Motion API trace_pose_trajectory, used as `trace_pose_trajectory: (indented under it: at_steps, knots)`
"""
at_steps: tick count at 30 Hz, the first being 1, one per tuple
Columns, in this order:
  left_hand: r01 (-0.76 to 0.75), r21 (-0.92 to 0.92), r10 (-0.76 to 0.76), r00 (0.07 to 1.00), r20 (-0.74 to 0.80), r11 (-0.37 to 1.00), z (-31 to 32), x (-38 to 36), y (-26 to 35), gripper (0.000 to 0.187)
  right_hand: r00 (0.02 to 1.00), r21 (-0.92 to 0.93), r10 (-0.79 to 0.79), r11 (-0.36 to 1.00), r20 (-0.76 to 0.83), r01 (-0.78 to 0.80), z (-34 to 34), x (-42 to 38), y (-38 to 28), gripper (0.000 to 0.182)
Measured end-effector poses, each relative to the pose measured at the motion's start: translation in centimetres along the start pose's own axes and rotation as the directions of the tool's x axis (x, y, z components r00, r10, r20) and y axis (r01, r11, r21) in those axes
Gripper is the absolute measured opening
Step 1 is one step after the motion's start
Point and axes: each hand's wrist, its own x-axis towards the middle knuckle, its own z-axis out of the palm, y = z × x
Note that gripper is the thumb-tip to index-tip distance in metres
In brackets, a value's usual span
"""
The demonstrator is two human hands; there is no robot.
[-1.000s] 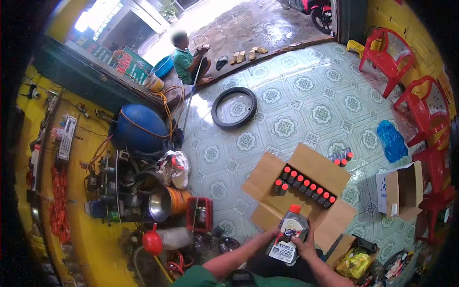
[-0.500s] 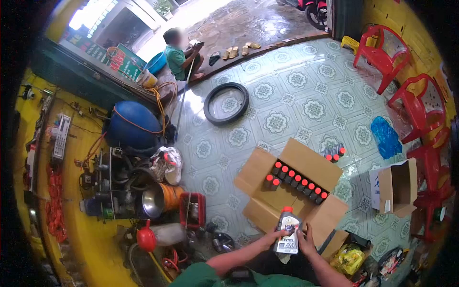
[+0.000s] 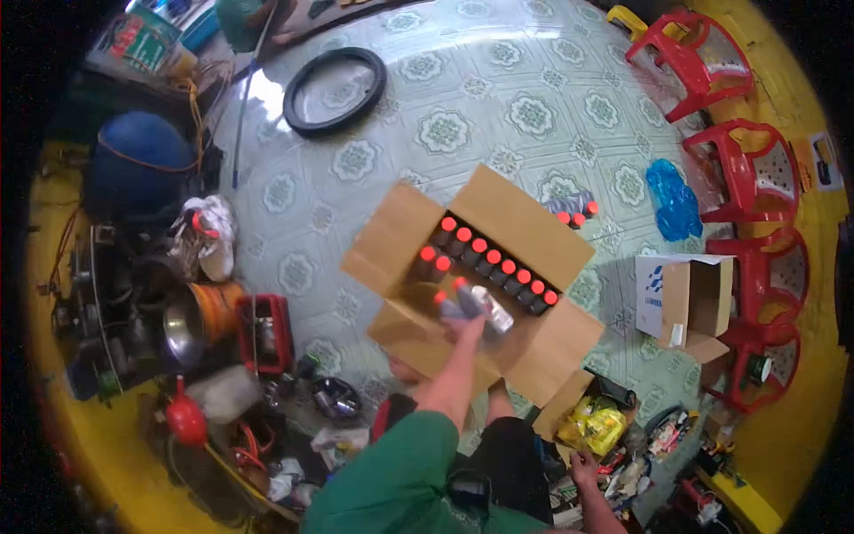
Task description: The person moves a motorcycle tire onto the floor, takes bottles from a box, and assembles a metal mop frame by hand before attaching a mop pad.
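Left hand [image 3: 467,329] is down inside the cardboard box [image 3: 525,218], touching a white-labelled bottle [image 3: 498,313] and the gray bottle [image 3: 452,307] beside it. Both bottles are leaning, caps toward the upper left. Fingers are bending over them; motion blur is hiding the grip, so can't tell if they're pinching one, both or just pressing.

Right hand [image 3: 584,470] is hanging apart from the box, low right, just beside a yellow bag [image 3: 594,425]. Its fingers are curling loosely, not spreading flat; can't tell if they're pinching anything.

Counts, by red caps:
- Eight bottles [image 3: 508,266] are standing in one row along the box's far wall.
- Two more [image 3: 435,258] are standing in front of that row's left end.
- Two are leaning at the left hand. So twelve are showing in the box.
- Three bottles [image 3: 578,219] are sitting on the floor [image 3: 614,133] just past the far flap.

Around: one tyre [image 3: 377,84] is lying flat, one blue bag [image 3: 673,200] is lying right of the three bottles, one white-sided carton [image 3: 658,285] is facing right.
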Motion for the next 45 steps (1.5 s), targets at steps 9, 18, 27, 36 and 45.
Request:
trace_pose_trajectory:
  at_steps: [9, 18, 27, 36, 45]
  knots:
    - [-0.600, 0.007, 0.592, 0.792, 0.151, 0.800, -26.1, 6.4, -4.8, 0.088, 0.961, -0.520, -0.233, 0.808, 0.150, 0.277, 8.6, -0.9, -13.1, 0.047]
    - [-0.654, -0.648, 0.188, 0.745, -0.639, 0.390, -70.3, 8.4, -22.2, 0.009, 0.756, -0.117, -0.574, 0.767, 0.315, 0.631, 18.0, 6.0, -46.0, 0.055]
    - [-0.079, -0.707, 0.110, 0.994, -0.002, 0.703, -67.5, -5.8, -37.7, 0.018, 0.473, -0.247, -0.627, 0.416, 0.619, 0.875, 25.3, 2.0, -66.4, 0.056]
    - [0.053, -0.623, -0.072, 0.997, -0.004, 0.780, -66.5, 3.3, -19.9, 0.022, 0.608, 0.059, -0.051, 0.998, 0.793, 0.008, 33.5, 2.2, -78.7, 0.064]
    - [-0.239, -0.628, 0.069, 0.957, -0.282, 0.741, -74.7, 16.4, 7.6, 0.032, 0.525, 0.125, -0.634, 0.697, 0.568, 0.706, 33.4, 7.8, -112.5, 0.038]
